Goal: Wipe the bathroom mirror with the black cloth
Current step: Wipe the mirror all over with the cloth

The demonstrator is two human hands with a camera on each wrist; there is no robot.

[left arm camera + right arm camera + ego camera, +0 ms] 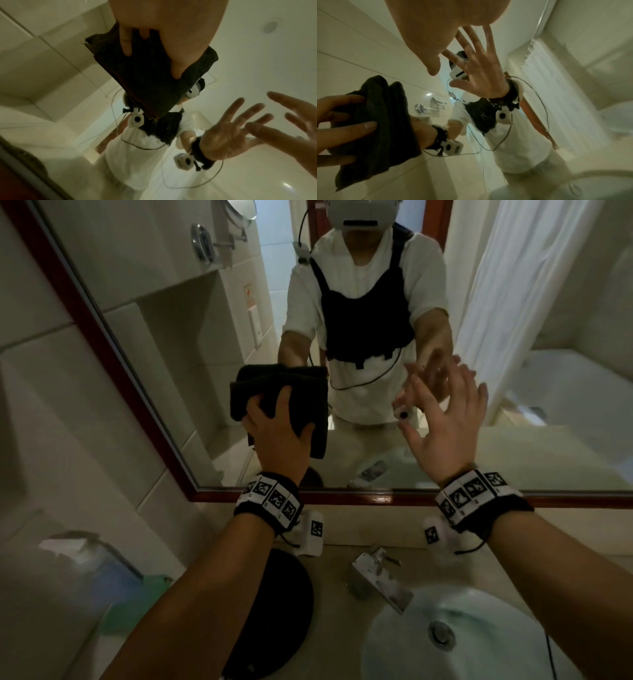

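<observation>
Fingers (255, 409) of the left hand (279, 436) curl over the folded black cloth (305, 398) and press it flat against the bathroom mirror (164, 313), low on the glass and left of centre, with the thumb hooked round the cloth's right edge. From the left wrist view the same grip shows from below, the cloth (150, 75) bunched under the palm. Over on the other side the right hand (445, 426) is raised with its fingers spread wide and holding nothing; its fingertips sit very near the glass, though whether they actually touch it cannot be told. Below, the faucet (380, 577) and sink (404, 655) sit under the mirror's red frame (376, 498), and a dark round tray (291, 604) lies on the counter to the left.

As for progress, the wiping seems to be under way, cloth on glass. No clear streaks or cleaned patches show, so how much is covered is hard to judge; the upper and right-hand areas likely remain to be done
</observation>
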